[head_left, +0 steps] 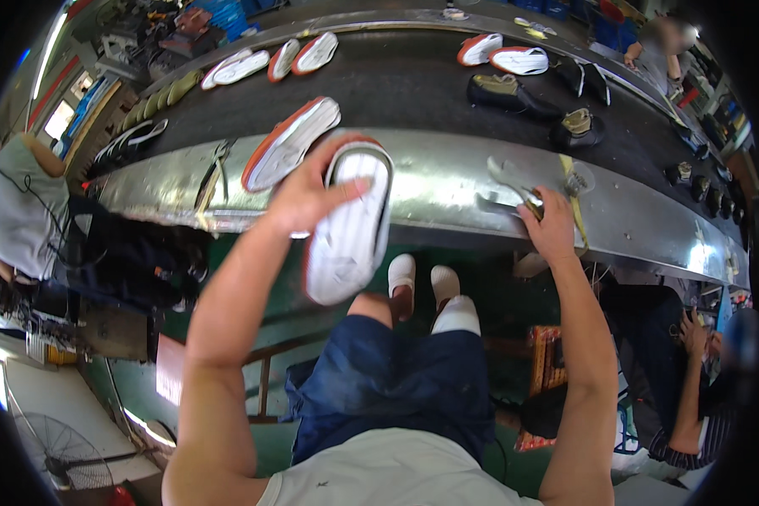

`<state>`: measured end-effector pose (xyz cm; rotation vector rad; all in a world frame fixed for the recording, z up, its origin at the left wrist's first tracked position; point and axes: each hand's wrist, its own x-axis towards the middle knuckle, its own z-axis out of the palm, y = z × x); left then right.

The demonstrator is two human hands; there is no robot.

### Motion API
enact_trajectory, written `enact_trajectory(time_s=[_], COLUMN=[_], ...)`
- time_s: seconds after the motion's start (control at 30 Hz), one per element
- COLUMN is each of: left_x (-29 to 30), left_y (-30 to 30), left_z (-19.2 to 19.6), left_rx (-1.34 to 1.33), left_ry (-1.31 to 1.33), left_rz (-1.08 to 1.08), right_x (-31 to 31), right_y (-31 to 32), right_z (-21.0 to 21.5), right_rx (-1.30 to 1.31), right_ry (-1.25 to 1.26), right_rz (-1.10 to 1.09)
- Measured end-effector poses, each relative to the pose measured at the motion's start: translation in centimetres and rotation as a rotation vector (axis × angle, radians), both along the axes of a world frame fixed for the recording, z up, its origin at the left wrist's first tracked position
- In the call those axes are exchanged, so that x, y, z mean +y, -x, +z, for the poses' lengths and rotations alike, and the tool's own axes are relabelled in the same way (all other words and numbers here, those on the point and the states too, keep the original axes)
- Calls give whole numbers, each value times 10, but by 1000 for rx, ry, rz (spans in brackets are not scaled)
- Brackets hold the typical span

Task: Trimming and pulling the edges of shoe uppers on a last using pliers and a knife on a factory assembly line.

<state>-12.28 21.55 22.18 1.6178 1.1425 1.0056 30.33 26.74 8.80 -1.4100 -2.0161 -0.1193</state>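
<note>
My left hand (299, 198) is closed round a shoe (350, 228) with a white underside and an orange-red edge. It is raised off the bench, and the thumb presses on the white face. A matching shoe (291, 143) lies just beyond, at the bench's metal edge. My right hand (552, 223) has its fingers closed on a metal hand tool (514, 179), which looks like pliers, over the metal edge. Beside that hand a yellowish strap (578, 211) hangs near a small round clear item (578, 179).
The dark belt (396, 84) beyond the metal ledge (430, 185) carries white-soled shoes (519, 61), dark shoes (510, 94) and olive ones (160, 101). Another hand tool (214, 175) lies at left. People work at left (25, 185), right (691, 337) and far right (662, 51).
</note>
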Motion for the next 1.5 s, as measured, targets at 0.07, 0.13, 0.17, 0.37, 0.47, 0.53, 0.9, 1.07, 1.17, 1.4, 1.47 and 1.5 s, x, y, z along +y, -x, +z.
enact_trajectory(time_s=[0.07,0.13,0.17,0.37,0.47,0.53,0.9,1.07,1.17,1.4,1.47,1.5], left_x=[-71,-135,-159,-202,-205,-206,-198,-193,-193,-193,-192,-191], left_y=[-7,-22,-30,-27,-34,-38,-25,-19,-22,-15,-17,-20], left_z=[-41,-89,-110,-187,-177,-163,-172,-198,-205,-201,-196,-200], left_rx=[-292,-530,-637,-494,-513,-531,74,-121,-236,-343,-337,-339], left_ry=[48,149,216,260,289,274,-163,-100,45,92,128,132], left_rz=[32,52,44,-23,-70,-146,-57,2,70,36,73,70], right_x=[-37,-95,-133,-286,-291,-290,-227,-223,-234,-257,-256,-255], right_y=[20,41,47,87,102,105,119,130,134,143,146,147], right_z=[3,9,4,13,41,38,66,15,-38,-19,-3,0], right_rx=[7,105,475,744,566,544,821,350,167,-47,-100,-156], right_ry=[-19,-10,460,1326,1395,1452,1968,1508,1017,851,893,931], right_rz=[44,121,161,323,383,459,395,516,552,448,401,360])
